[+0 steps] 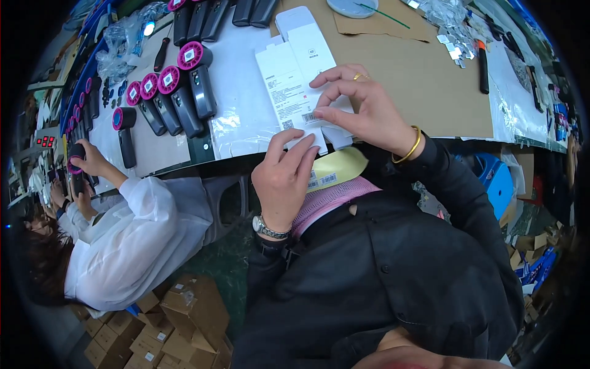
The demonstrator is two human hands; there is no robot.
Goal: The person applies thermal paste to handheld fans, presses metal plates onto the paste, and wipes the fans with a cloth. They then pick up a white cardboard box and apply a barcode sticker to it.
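Note:
A white printed carton (289,83), folded flat with its flaps out, lies on the table before me. My left hand (284,175) rests with its fingers stretched out on the carton's near edge. Over the carton's lower right part is my right hand (365,111); its thumb and index fingertips come together beside a small barcode label (308,117). Whether a thin piece sits between those fingertips is too small to tell. Just below the carton, a yellow label sheet (338,166) with barcode stickers lies at my lap, partly behind my left hand.
Grey handheld fans (200,92) with pink round heads stand in rows to the left, near a screwdriver (161,54). Brown cardboard (430,92) covers the table's right side, with an orange-and-black cutter (483,67). A co-worker in a white sleeve (150,200) sits at left. Cartons (193,307) are stacked on the floor.

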